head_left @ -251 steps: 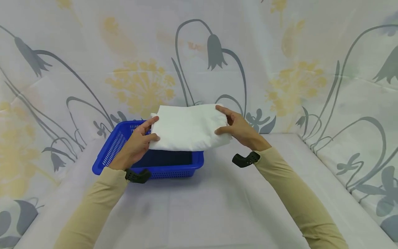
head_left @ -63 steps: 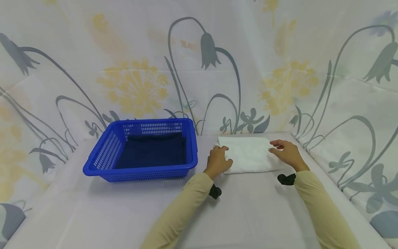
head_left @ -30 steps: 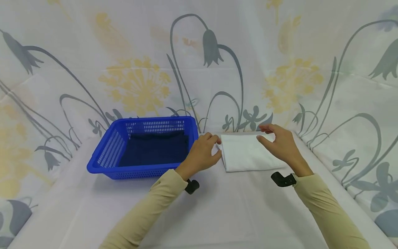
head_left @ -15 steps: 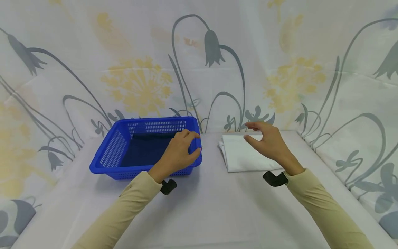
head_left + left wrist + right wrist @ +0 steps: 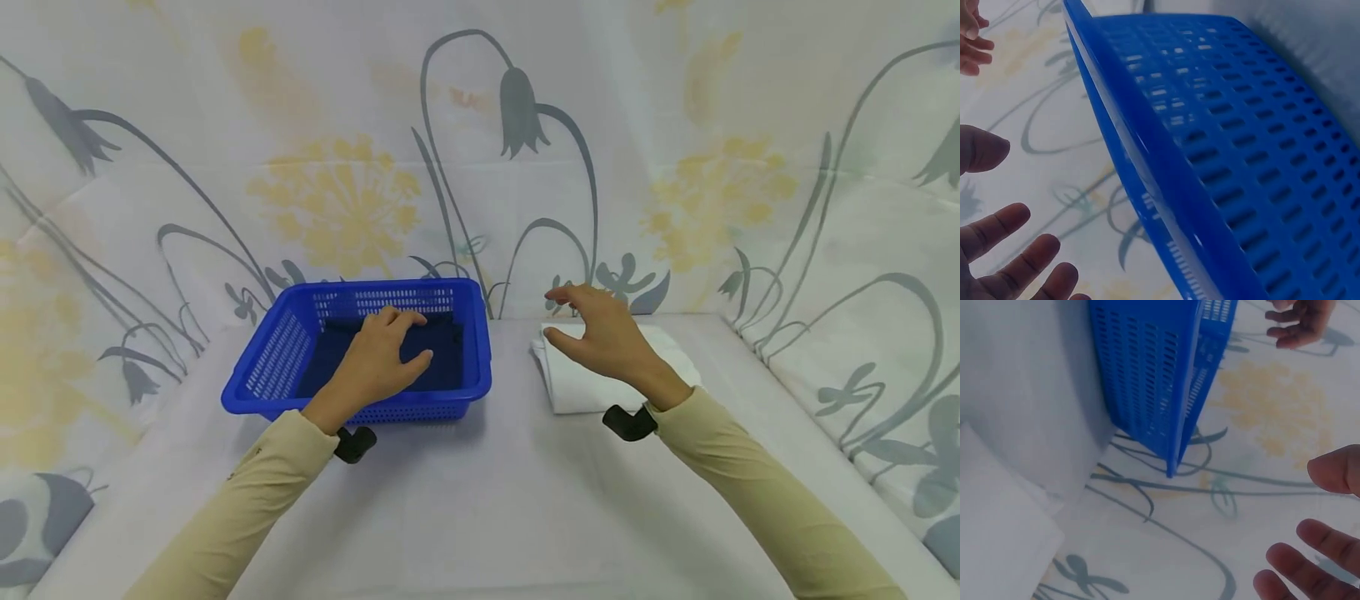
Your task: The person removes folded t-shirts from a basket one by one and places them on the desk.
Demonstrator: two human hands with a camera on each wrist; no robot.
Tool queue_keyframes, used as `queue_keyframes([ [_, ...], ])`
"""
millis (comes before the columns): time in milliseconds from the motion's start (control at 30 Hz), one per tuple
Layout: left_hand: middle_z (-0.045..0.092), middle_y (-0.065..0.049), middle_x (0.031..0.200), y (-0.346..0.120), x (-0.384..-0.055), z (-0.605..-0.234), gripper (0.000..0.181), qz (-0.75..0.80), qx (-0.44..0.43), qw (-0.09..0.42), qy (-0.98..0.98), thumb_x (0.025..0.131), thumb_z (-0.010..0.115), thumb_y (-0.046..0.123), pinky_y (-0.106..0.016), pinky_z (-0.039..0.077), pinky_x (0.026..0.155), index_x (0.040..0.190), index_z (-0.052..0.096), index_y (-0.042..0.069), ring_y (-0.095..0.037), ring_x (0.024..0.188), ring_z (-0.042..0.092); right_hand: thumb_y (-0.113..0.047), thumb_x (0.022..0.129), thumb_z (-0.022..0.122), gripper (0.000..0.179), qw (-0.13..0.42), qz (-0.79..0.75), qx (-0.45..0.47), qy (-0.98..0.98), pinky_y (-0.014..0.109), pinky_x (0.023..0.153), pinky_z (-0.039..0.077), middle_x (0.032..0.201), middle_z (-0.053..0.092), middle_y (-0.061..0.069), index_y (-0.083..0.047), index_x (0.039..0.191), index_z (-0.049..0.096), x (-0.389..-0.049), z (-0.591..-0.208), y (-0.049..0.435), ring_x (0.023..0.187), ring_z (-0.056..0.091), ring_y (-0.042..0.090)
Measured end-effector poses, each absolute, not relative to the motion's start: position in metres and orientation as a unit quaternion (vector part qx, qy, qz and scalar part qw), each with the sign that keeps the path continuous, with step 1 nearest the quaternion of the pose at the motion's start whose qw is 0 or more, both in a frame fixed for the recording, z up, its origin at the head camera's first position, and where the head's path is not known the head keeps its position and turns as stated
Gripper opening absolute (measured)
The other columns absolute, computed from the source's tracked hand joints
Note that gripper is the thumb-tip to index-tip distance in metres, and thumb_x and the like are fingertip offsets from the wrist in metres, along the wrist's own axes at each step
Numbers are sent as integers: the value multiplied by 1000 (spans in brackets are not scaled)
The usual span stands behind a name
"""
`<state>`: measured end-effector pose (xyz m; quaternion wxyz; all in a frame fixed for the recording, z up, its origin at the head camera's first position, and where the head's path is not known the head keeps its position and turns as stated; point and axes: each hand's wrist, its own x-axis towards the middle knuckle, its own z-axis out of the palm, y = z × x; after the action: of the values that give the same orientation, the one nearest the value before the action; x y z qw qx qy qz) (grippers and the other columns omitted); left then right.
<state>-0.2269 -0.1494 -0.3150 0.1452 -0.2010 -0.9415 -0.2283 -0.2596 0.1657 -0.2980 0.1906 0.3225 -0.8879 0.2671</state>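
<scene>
My left hand point(image 5: 375, 360) hovers over the front part of a blue plastic basket point(image 5: 477, 350), thumb and fingers spread apart with nothing between them. Inside the basket lies a folded dark navy cloth point(image 5: 442, 358), partly covered by this hand in the head view. To the right, my right hand point(image 5: 600, 337) is raised above a folded white cloth point(image 5: 577, 390), its fingers parted and holding nothing. In the left wrist view the slotted basket wall point(image 5: 1260, 131) fills the right side, beside the left fingertips point(image 5: 1013, 215). The right wrist view shows the white cloth point(image 5: 1004, 531) at its left edge.
A white-covered table point(image 5: 495, 517) carries the basket at left and the white cloth at right. Behind stands a backdrop curtain point(image 5: 480, 167) with grey and yellow flowers. A black wrist camera point(image 5: 354, 444) sits under the left wrist, another black camera point(image 5: 628, 423) under the right.
The white cloth, earlier held by both hands over the basket, now lies on the table at right. Since then the left hand has moved left over the basket, and the right hand has shifted left.
</scene>
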Motion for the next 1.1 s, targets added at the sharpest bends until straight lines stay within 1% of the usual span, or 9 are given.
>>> queue_keyframes([
  [200,51,-22,111,-174,-229,-314,42,-240,-176,124,-947,90,66,21,-55,43,84,125,56,1,-43,104,46,-17,86,69,42,161,278,333,-887,48,86,46,116,62,15,-1,124,59,-264,-296,144,104,57,33],
  [300,50,-24,114,-186,-229,-311,41,-247,-164,117,-948,90,65,20,-57,40,88,125,56,0,-44,107,45,-17,87,69,42,146,293,340,-882,47,87,46,117,62,15,-1,124,59,-266,-296,132,104,57,33],
  [433,49,-27,118,-203,-229,-307,41,-260,-148,109,-948,91,64,19,-59,38,91,126,55,-1,-45,111,44,-18,86,70,42,130,312,338,-878,46,86,47,115,63,14,-1,123,60,-269,-295,116,104,58,30],
  [533,49,-28,116,-215,-230,-304,41,-270,-139,107,-947,91,64,18,-58,39,89,125,54,-3,-44,108,45,-21,86,70,44,114,330,326,-878,44,86,48,114,65,13,-1,124,60,-271,-295,104,104,59,28],
  [667,49,-30,116,-231,-232,-302,42,-282,-123,98,-946,92,64,17,-56,42,84,125,53,-5,-44,102,49,-25,87,69,44,70,371,296,-877,42,85,50,115,65,11,-4,125,60,-272,-291,89,105,60,25],
  [833,52,-30,122,-249,-234,-302,45,-301,-89,74,-947,94,62,22,-54,45,84,128,51,-4,-43,104,53,-28,86,68,44,5,429,249,-868,40,87,49,114,65,8,-10,125,60,-277,-293,71,106,59,21],
  [933,53,-28,124,-257,-235,-303,46,-315,-65,57,-945,95,61,27,-54,45,85,129,51,-2,-42,108,53,-29,86,68,43,-24,454,221,-863,40,88,48,113,65,6,-12,125,60,-281,-297,62,104,59,19],
  [1100,50,-29,128,-268,-239,-310,52,-348,-36,21,-937,96,59,33,-56,41,92,133,48,-1,-44,115,49,-27,87,69,43,-60,489,179,-852,42,92,46,111,65,6,-11,126,60,-286,-302,46,105,58,22],
])
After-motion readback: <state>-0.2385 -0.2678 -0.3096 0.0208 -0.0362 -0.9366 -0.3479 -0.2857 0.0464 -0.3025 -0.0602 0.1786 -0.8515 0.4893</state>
